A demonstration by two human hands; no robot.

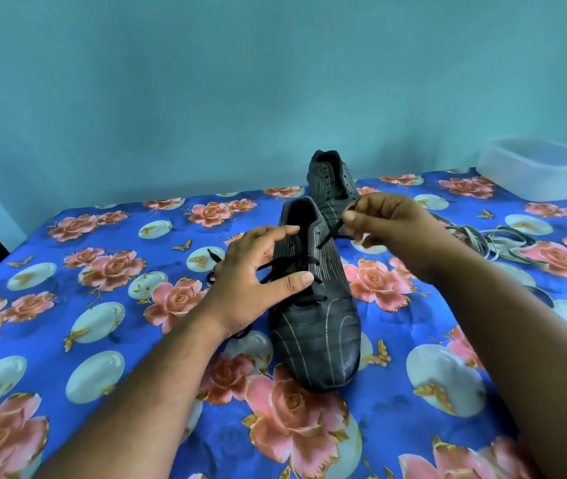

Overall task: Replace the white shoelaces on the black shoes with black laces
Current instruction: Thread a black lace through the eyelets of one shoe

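Floral cloth (109, 257) bears two shoes (316, 305), white laces (489, 242), plastic tub (538, 171).

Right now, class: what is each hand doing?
Left hand: open, fingers resting on the near shoe.
Right hand: pinching the black lace.

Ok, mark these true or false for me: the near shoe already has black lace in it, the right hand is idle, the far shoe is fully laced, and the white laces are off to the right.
1. The near shoe has black lace threaded through it. True.
2. The right hand is idle. False: it pinches an end of the black lace.
3. The far shoe is fully laced. False: its eyelets look empty.
4. The white laces lie on the cloth to the right. True.
5. The left hand rests on the plastic tub. False: it rests on the near shoe.
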